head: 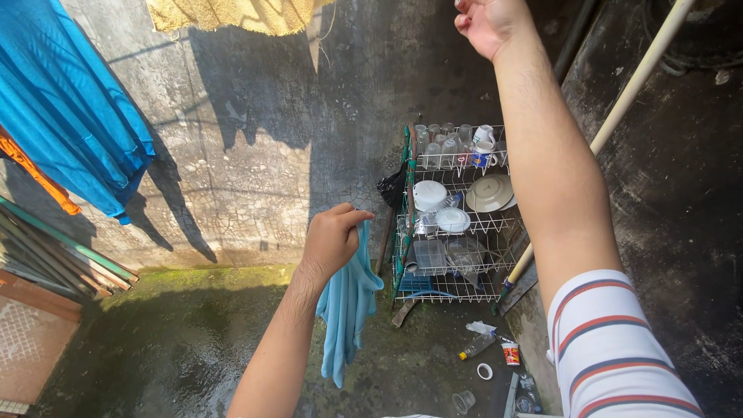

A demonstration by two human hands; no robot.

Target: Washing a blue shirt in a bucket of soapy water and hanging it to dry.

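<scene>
My left hand is closed around the top of a light blue cloth, which hangs down from my fist over the wet concrete floor. My right hand is raised high at the top edge of the view, fingers curled; what it grips, if anything, is cut off by the frame. My right arm in a striped short sleeve runs down the right side.
A wire dish rack with glasses, cups, plates and bowls stands against the cracked wall. A blue garment and a yellow towel hang above. A long pole leans at right. Bottles and cups litter the floor.
</scene>
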